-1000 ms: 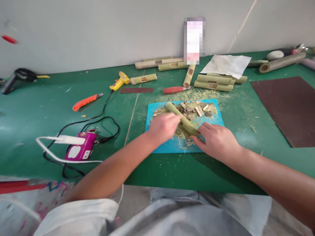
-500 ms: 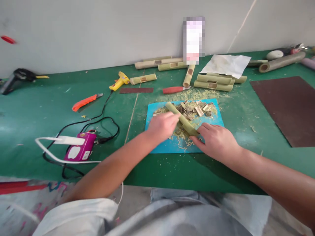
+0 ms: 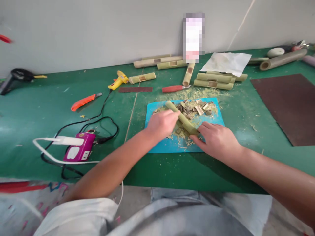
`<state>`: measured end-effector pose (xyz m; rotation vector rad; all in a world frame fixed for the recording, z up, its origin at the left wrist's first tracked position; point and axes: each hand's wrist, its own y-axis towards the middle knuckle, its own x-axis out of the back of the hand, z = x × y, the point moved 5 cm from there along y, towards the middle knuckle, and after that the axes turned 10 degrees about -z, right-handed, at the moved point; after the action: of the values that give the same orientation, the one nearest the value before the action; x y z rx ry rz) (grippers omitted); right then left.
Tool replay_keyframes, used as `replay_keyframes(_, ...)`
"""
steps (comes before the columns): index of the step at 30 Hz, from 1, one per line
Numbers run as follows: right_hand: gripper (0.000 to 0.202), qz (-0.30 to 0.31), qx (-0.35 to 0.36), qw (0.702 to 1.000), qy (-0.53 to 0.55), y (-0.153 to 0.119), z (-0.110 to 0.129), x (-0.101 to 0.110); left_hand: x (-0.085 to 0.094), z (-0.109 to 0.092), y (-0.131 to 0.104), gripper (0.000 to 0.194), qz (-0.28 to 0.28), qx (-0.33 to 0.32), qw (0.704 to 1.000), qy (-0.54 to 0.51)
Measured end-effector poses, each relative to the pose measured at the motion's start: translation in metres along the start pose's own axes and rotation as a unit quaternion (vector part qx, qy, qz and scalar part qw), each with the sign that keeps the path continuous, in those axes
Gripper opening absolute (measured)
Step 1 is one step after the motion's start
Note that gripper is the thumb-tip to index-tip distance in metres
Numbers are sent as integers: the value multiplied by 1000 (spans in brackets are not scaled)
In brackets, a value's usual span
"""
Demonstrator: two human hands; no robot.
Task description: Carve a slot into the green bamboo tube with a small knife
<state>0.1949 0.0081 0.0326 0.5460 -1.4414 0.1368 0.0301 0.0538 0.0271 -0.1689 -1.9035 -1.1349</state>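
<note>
A pale green bamboo tube (image 3: pixel 186 122) lies slantwise above a blue mat (image 3: pixel 155 147), its far end pointing up and left. The fingers of my right hand (image 3: pixel 216 139) close around its near end. My left hand (image 3: pixel 162 124) is closed at the tube's left side, fingertips against its middle; its palm is hidden, so anything small inside cannot be seen. Under and behind the tube, bamboo chips (image 3: pixel 199 109) and fine shavings (image 3: pixel 183 133) cover much of the mat.
Behind the mat lie a red-handled knife (image 3: pixel 173 88), a dark strip (image 3: pixel 135 89) and several notched bamboo tubes (image 3: pixel 213 84). An orange utility knife (image 3: pixel 83 102), yellow glue gun (image 3: pixel 119 81) and corded purple power block (image 3: pixel 80 147) are leftward. A brown sheet (image 3: pixel 286 108) lies right.
The whole view has shifted very slightly. Both hands and the bamboo tube keep nearly the same position and hold.
</note>
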Motion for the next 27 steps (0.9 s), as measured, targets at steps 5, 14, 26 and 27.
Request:
replay_keyframes(5,35,15,2,1000,3,0,0,-1,-1,3,-1,25,5,7,1000,-13)
replay_keyframes(14,35,-3,8,1000,6,0,-1,0,4,-1,0,26,-14,14,1000,12)
replay_keyframes(26,33,3,12,1000,13,-1,0,-3,-3,-7,-2,28,44,-15,998,-39)
replay_keyframes(27,34,4,10,1000,14,-1,0,-3,-2,-6,-2,28,39,-11,999,-31)
